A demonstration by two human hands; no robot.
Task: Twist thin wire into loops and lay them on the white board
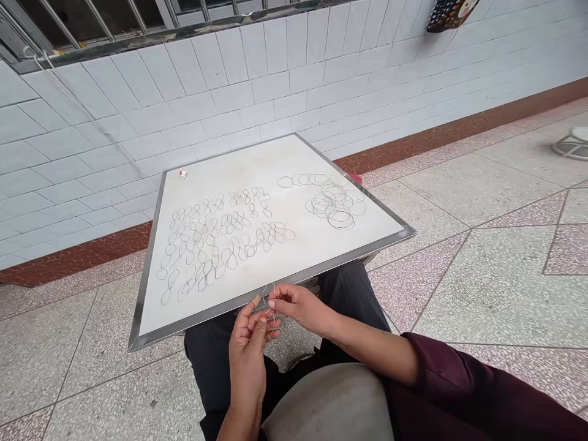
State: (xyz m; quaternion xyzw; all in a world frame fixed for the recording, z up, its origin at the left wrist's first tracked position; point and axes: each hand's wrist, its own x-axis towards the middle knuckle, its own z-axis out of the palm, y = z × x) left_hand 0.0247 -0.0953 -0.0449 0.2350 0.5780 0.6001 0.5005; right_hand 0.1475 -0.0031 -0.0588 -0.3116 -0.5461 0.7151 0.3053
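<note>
Both hands are at the table's near edge, above my lap. Between them is a thin wire loop [274,288], crossed over itself near my fingertips. My left hand [250,343] pinches its lower part between thumb and fingers, and a tan wrap covers one fingertip. Thumb and forefinger of my right hand [294,306] close on the loop's upper part. On the white table lie several rows of wire twisted into figure-eight shapes [229,254]. Plain round wire loops [337,208] overlap in a pile at the right.
The white table [294,269] has a grey metal rim and stands close to a tiled wall [239,92]. A small white and red item [183,175] sits at its far left corner. At the far right, a stool [574,144] stands on the floor.
</note>
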